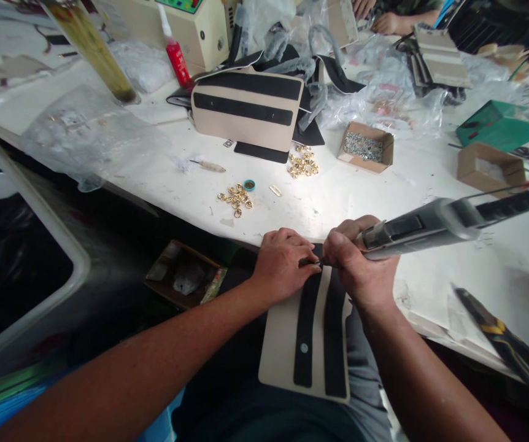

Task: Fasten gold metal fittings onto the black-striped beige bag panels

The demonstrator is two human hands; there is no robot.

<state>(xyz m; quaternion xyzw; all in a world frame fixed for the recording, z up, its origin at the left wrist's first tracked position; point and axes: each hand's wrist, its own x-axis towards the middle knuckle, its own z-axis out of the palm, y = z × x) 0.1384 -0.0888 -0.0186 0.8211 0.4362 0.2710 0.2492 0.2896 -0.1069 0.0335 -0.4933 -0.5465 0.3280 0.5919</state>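
Note:
A beige panel with black strips (279,344) rests on my lap against the table edge. One strip bears a round silver metal disc (304,348) near its lower end. My left hand (283,264) is closed over the panel's upper part, thumb and forefinger pinched beside the tool tip; whatever sits between those fingertips is hidden. My right hand (363,261) grips a grey power screwdriver (423,226) tilted up to the right, its working end pointing at the strip by my left fingertips.
On the white table (191,202) lie gold rings (237,197), more gold hardware (303,162), a box of small silver parts (364,147), another beige panel (246,126) and a red bottle (178,61). Yellow-black pliers (499,328) lie right. Another person's hands (386,23) show at the back.

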